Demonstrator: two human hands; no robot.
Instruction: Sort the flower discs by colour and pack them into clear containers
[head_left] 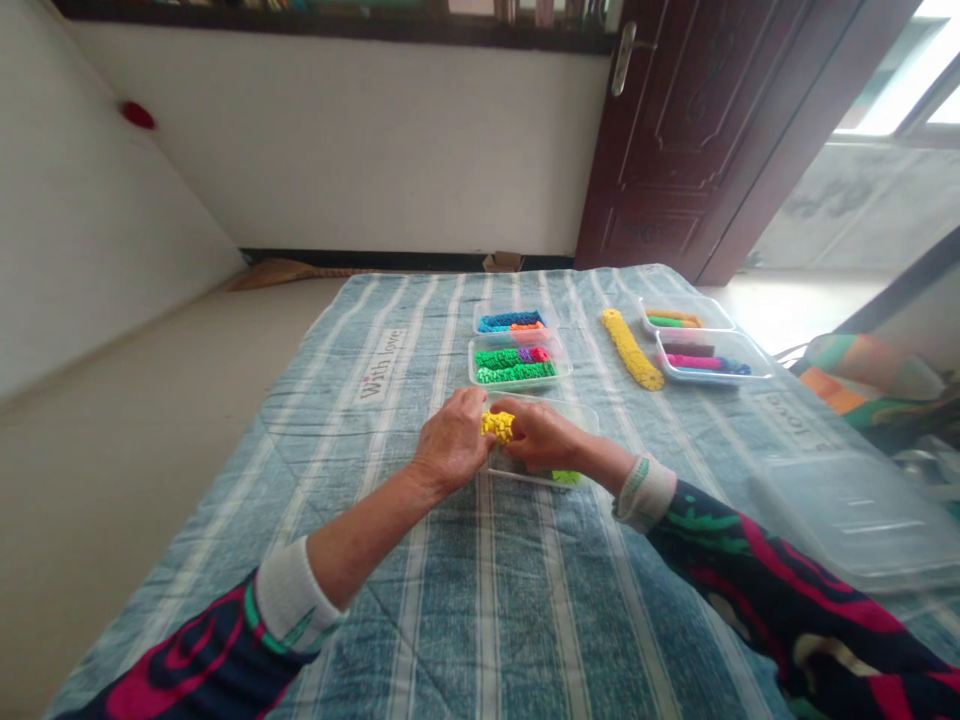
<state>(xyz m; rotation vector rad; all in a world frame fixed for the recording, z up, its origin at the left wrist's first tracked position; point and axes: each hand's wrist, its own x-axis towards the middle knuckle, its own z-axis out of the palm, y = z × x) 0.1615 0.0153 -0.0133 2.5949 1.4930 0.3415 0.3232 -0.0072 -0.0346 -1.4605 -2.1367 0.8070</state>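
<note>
Between my two hands is a bunched yellow knitted-looking piece (pixel 498 427), its kind unclear. My left hand (pixel 454 440) pinches its left end with closed fingers. On the other side my right hand (pixel 546 437) grips it, fingers curled. Both hands are over a clear plastic container (pixel 581 412). A bit of light green material (pixel 565 477) shows in that container beneath my right wrist; the rest of the inside is hidden by my hands.
Behind stand two clear containers, one with green strips (pixel 517 372), one with blue and orange pieces (pixel 511 321). A long yellow strip (pixel 632 350) lies beside two more containers (pixel 716 372) at right. A translucent lid (pixel 862 510) rests on the striped cloth (pixel 442 620).
</note>
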